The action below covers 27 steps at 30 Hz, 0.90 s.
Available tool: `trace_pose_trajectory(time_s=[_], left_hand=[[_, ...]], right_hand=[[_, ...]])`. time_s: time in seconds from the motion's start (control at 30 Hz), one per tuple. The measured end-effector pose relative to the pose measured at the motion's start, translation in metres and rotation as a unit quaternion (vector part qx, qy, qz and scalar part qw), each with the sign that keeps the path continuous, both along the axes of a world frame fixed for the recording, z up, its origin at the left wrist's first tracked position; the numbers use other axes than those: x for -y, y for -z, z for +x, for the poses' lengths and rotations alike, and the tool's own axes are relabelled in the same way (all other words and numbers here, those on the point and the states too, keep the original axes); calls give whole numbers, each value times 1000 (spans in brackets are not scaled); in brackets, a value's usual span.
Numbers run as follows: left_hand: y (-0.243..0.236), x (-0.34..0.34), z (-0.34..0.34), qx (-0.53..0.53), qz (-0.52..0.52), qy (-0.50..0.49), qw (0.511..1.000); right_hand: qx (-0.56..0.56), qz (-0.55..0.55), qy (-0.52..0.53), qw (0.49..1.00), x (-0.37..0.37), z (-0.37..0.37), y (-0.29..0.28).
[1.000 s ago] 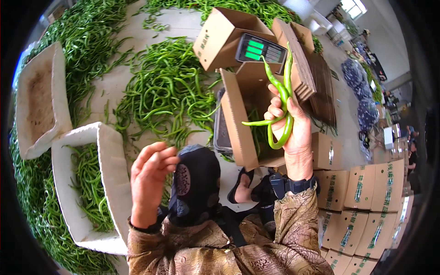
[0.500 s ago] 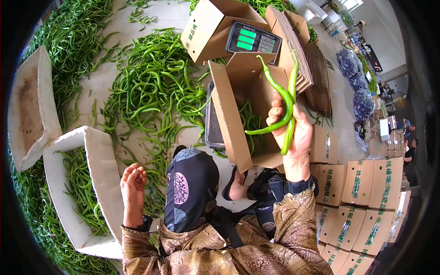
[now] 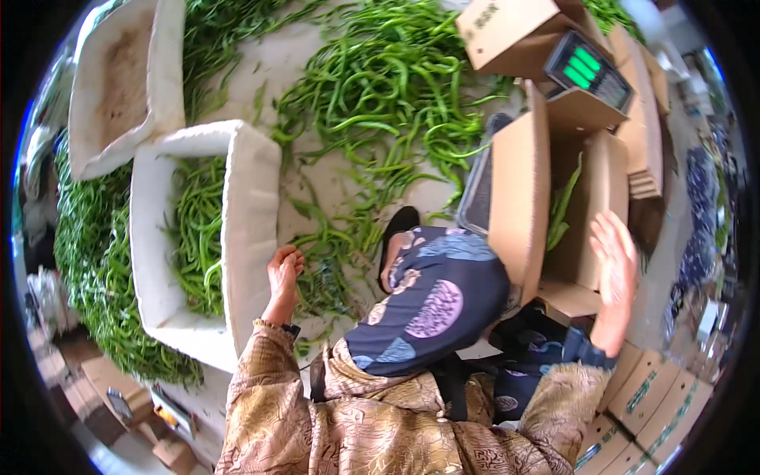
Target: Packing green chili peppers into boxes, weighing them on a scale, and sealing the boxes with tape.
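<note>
My right hand point(image 3: 616, 265) is at the right wall of an open cardboard box point(image 3: 518, 214), fingers stretched out and nothing in them. Whether it touches the wall I cannot tell. Inside the box lie long green chili peppers point(image 3: 564, 210), one leaning up above the rest. My left hand point(image 3: 283, 273) hovers beside a white foam box point(image 3: 253, 190), its fingers curled in with nothing visible in them. More green chilies point(image 3: 198, 237) lie in that foam box. A large heap of green chilies point(image 3: 380, 87) spreads over the floor ahead of me.
A digital scale display point(image 3: 586, 67) with green lit panels stands behind the cardboard box, near another open carton point(image 3: 507, 32). Flattened cardboard point(image 3: 645, 142) leans at the right. A second foam box point(image 3: 162, 71) sits far left. Stacked cartons point(image 3: 645, 388) are at lower right.
My right hand has let go of the two chilies and opened beside the box. The view has turned left, so the boxes and heap appear farther right. My left hand stays curled.
</note>
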<state>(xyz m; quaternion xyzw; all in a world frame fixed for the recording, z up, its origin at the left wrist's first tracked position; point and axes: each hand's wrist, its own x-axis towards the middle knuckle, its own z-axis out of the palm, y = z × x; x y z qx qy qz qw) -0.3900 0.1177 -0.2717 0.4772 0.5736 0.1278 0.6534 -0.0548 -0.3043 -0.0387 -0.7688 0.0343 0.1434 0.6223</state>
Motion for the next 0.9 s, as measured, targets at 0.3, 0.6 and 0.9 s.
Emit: trace_pose_trajectory(time_s=[0.3,0.6,0.9], left_hand=[[68,-17,-51,19,-89,33,995],[93,-21,-44,-122,11,85,989],[84,-17,-53,-223,282,130,924]], right_hand=[[-64,-130,-92,985,-26,-8,8],[-64,-159,-162,972,-66,-34,-59],[-78,-164,-466,866,-53,-147,39]])
